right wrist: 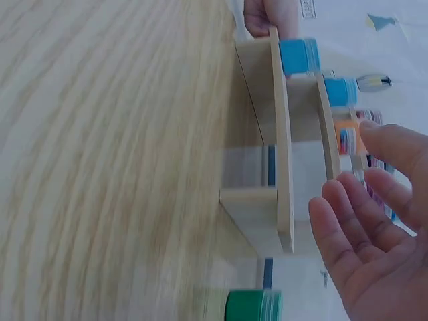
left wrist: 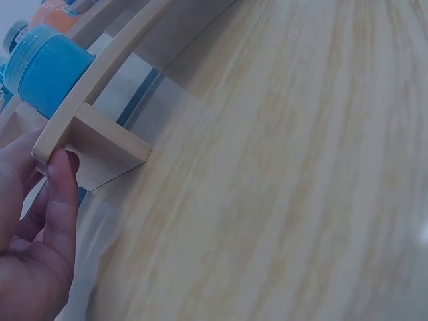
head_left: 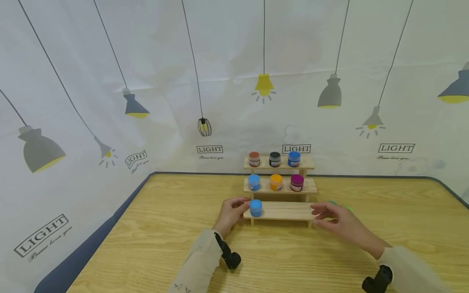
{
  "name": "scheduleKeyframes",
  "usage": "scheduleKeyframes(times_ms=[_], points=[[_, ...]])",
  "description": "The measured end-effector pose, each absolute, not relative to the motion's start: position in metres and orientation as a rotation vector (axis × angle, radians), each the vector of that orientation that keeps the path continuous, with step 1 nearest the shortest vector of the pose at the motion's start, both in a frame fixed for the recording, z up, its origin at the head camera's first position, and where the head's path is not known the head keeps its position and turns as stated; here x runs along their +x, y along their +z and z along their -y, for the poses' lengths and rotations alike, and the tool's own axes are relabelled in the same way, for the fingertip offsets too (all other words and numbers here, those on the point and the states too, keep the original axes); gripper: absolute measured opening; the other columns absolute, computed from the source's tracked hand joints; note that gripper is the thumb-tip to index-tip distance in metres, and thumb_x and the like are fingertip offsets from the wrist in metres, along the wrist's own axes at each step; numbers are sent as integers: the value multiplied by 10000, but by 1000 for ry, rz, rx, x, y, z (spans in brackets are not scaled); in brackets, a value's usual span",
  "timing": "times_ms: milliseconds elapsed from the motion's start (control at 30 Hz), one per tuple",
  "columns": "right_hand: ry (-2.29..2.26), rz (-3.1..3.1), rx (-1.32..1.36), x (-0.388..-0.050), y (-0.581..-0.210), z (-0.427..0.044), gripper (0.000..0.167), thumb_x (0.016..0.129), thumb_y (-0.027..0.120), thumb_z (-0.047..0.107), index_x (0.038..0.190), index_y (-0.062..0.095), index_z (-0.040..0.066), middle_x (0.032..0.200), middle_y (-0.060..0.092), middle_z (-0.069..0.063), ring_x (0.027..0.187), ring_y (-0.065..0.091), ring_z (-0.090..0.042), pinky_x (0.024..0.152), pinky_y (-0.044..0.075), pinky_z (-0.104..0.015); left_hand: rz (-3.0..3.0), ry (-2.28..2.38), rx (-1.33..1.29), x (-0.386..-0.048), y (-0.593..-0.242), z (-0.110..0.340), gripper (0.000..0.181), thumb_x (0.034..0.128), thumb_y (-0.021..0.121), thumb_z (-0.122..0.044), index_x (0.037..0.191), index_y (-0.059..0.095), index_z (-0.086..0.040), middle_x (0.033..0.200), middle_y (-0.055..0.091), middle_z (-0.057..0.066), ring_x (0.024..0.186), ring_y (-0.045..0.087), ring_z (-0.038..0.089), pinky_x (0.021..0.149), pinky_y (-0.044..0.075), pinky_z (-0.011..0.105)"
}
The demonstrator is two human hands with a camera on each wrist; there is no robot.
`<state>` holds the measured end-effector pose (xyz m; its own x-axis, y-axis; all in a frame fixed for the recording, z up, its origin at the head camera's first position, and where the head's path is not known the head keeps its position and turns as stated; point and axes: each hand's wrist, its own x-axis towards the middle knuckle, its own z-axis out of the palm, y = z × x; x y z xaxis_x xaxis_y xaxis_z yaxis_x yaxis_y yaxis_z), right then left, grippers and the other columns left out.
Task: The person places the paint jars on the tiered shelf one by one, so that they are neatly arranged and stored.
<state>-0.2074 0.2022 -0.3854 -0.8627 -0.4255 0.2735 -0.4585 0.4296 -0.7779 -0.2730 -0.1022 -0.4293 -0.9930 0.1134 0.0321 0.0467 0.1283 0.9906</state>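
Observation:
A three-tier wooden display rack [head_left: 286,212] stands on the table. My left hand [head_left: 231,212] pinches the left end of its lowest tier between thumb and fingers, as the left wrist view shows up close. Just beside that grip, a light blue paint jar [head_left: 255,208] sits on the lowest tier. My right hand [head_left: 338,221] is at the tier's right end, fingers loosely extended and holding nothing; in the right wrist view the fingers appear apart from the wood. On the middle tier are a light blue jar [head_left: 254,182], an orange jar [head_left: 276,182] and a purple jar [head_left: 296,182].
The top tier carries a reddish-brown jar [head_left: 254,159], a black jar [head_left: 275,159] and a dark blue jar [head_left: 294,159]. A green jar [right wrist: 244,305] stands on the table right of the rack, mostly hidden by my right hand in the head view. A lamp-printed curtain [head_left: 234,101] hangs behind.

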Motion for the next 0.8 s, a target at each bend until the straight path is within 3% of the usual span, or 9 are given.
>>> scheduleKeyframes(times_ms=[433, 800], points=[[1211, 2632, 554, -215, -383, -245, 365, 853, 601, 140, 1159, 520, -42, 1043, 569, -214, 811, 531, 26, 603, 477, -250, -2342, 2040, 173, -279, -440, 103, 221, 830, 632, -149, 999, 659, -9, 778, 585, 18, 515, 468, 91, 475, 416, 222], [1099, 2652, 390, -224, -396, -266, 391, 848, 613, 182, 1157, 524, -42, 1047, 572, -218, 785, 497, 83, 630, 464, -220, -2332, 2030, 163, -279, -439, 103, 233, 836, 624, -158, 1017, 653, -14, 787, 580, 19, 529, 474, 92, 487, 425, 224]])
